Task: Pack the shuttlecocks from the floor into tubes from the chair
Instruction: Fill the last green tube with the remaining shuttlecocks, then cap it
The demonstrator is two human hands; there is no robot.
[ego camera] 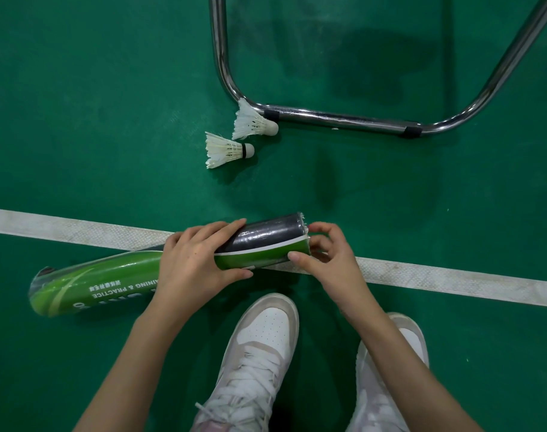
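Note:
A long green and black shuttlecock tube [110, 280] lies almost level above the court floor, its open end pointing right. My left hand [194, 260] grips it around the middle. My right hand [325, 254] is at the open end, fingertips curled on the rim, where white feather tips of a shuttlecock inside [304, 220] poke out. Two white feather shuttlecocks lie on the green floor further away: one [225, 150] with a black band at its cork, the other [253, 121] against the chair's metal base.
A chrome tubular chair base [337, 118] curves across the floor at the upper right. A white court line [453, 277] runs across under the tube. My two white sneakers [259, 347] stand at the bottom of the view.

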